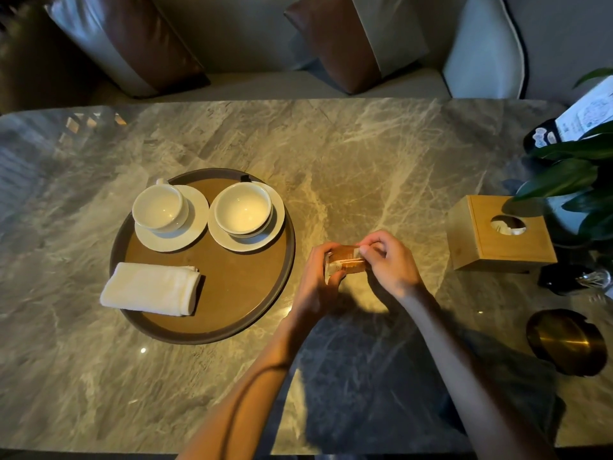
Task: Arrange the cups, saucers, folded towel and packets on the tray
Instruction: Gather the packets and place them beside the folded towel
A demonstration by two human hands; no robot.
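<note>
A round brown tray point(238, 293) lies on the marble table, left of centre. On its far half stand two white cups, the left cup point(159, 209) and the right cup point(243, 209), each on a white saucer point(195, 220) point(277, 217). A folded white towel point(151, 288) rests on the tray's near left, overhanging the rim. Just right of the tray, above the table, my left hand point(316, 280) and my right hand point(389, 262) together hold a small stack of orange-and-white packets point(345, 260), pinched at both ends.
A wooden tissue box point(497, 234) stands to the right of my hands. Behind it are a leafy plant point(570, 180) and a card stand point(583, 117). A brass ashtray point(565, 341) sits near the right front edge. A sofa with cushions runs along the far side.
</note>
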